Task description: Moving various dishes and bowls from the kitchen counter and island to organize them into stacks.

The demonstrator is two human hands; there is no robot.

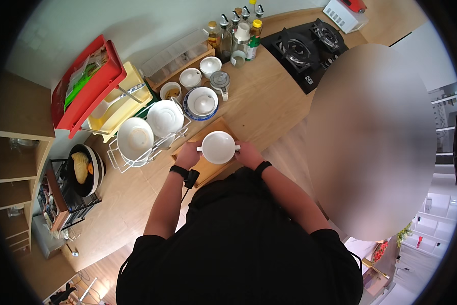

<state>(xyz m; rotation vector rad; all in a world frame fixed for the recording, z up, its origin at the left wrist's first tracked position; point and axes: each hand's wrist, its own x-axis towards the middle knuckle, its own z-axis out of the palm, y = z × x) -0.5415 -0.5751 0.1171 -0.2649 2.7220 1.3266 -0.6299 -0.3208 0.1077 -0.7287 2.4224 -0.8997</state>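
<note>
A white two-handled bowl (218,147) is held level between both hands, over a wooden tray (207,172) on the counter. My left hand (188,155) grips the bowl's left handle, and my right hand (248,154) grips its right handle. The inside of the bowl looks empty. Just beyond and to the left stands a white wire dish rack (157,146) with white bowls (135,139) and plates in it. Behind the tray, a lidded white bowl (202,101) sits on a blue-rimmed plate (190,113).
Lidded white jars (190,78), a glass pitcher (220,81) and several bottles (242,44) line the wall. A black gas stove (304,49) is at the upper right. Red (95,99) and yellow (131,108) bins and a black pan (84,170) are left. A large blur covers the right side.
</note>
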